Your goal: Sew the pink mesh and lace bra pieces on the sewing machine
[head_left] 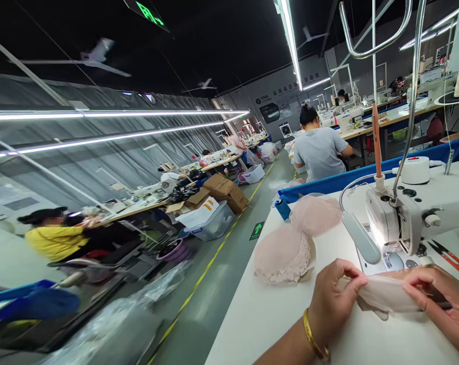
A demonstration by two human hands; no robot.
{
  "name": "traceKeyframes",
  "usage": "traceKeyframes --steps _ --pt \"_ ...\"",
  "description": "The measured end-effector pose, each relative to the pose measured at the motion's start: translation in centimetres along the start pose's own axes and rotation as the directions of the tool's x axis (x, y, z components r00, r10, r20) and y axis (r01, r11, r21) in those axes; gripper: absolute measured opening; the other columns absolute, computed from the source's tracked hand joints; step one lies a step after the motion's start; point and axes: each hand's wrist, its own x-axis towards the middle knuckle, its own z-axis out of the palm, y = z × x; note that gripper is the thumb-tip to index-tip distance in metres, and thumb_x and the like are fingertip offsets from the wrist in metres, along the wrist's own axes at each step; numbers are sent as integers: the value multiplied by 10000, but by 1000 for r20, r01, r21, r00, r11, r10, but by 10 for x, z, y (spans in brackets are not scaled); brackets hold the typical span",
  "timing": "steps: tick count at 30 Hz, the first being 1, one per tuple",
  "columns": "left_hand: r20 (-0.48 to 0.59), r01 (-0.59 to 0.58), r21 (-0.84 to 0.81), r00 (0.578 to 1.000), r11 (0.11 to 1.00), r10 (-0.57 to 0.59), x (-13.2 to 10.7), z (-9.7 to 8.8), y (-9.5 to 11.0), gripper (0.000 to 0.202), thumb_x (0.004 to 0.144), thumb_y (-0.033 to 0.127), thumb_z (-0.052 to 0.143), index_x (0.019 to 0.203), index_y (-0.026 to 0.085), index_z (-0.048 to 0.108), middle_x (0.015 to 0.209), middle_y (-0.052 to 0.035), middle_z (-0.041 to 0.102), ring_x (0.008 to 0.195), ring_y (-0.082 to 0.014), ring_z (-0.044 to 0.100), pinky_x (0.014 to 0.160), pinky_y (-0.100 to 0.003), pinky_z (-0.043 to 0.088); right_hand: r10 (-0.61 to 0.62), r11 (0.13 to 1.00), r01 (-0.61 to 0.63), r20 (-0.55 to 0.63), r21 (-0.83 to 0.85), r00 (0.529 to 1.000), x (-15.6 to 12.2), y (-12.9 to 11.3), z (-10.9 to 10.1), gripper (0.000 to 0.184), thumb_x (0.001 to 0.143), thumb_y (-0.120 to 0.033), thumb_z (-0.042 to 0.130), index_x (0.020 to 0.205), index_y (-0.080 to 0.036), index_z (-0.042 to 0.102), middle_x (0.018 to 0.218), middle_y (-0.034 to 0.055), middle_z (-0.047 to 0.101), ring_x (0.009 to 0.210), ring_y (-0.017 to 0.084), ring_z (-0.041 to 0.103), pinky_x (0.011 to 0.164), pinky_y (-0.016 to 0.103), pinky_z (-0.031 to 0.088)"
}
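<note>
Between my two hands stretches a piece of thin, pale pink fabric (391, 294), just in front of a white sewing machine (392, 215). My left hand (338, 296), with a gold bangle at the wrist, pinches the fabric's left end between thumb and fingertips. The other end is gripped by my right hand (440, 299), thumb against fingers. Part of the fabric hides behind the right fingers. Two rounded pale pink lace-edged pieces (280, 256) lie on the white tabletop (248, 324), left of the machine.
Red-handled thread snips (452, 261) lie right of the needle area. A blue thread spool (282, 209) stands by the far lace piece. Ahead sits a person in a grey shirt (318, 152); across the aisle is another in yellow (56, 241). Boxes (225, 192) and a plastic bin (210, 223) line the aisle.
</note>
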Motion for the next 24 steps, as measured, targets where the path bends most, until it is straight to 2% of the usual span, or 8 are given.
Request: traceKeyframes --steps 3,8,11,14,17,19,22,24 --pt "6 182 -92 983 979 -182 1 0 -1 113 896 172 758 883 219 655 816 15 764 772 -158 703 768 -245 539 119 988 -121 33 94 992 -3 -5 4 370 1070 -629 543 946 -314 692 943 7 676 811 207 631 705 266 556" --pt "31 230 -117 973 966 -228 2 -1 -4 93 896 218 744 889 210 651 809 7 745 785 -169 697 789 -263 540 161 973 -169 65 155 985 -2 -3 4 431 1019 -700 586 885 -304 691 873 11 638 770 212 569 663 272 520" --pt "12 128 -30 992 991 -127 0 -2 -1 50 930 182 700 938 212 660 889 -18 757 837 -185 703 810 -289 550 166 973 -174 68 151 984 0 -3 2 460 998 -729 597 857 -301 690 851 10 645 767 214 578 675 277 523" --pt "-35 -147 178 987 973 155 -6 3 6 123 953 182 707 1061 220 665 1060 -66 741 977 -224 683 891 -344 538 182 967 -194 88 163 979 1 -1 1 462 988 -737 608 861 -301 693 843 6 657 781 215 608 711 281 536" --pt "84 -356 238 934 904 346 -14 20 10 338 962 444 776 1156 201 645 1079 -106 727 974 -256 662 881 -372 521 176 957 -208 169 201 970 3 5 1 425 990 -702 638 900 -291 698 851 12 672 794 218 647 704 284 548" --pt "166 -392 243 918 887 360 -19 32 8 310 1029 494 675 1100 193 646 1015 -99 738 902 -242 655 828 -360 495 169 948 -215 203 234 964 4 12 1 405 980 -677 677 905 -280 684 838 12 666 783 218 659 698 286 554" --pt "222 -336 240 932 911 286 -20 41 5 213 1096 283 519 924 208 619 887 -48 727 799 -197 622 767 -328 439 189 921 -236 172 312 967 6 19 0 406 962 -670 718 940 -269 658 858 13 665 800 220 663 724 300 562" --pt "234 -250 172 950 953 207 -17 39 6 175 1051 232 552 885 209 602 851 -30 708 777 -185 602 756 -311 425 205 883 -254 161 396 965 6 19 0 428 968 -685 709 1031 -266 647 922 27 684 871 238 679 785 328 570"
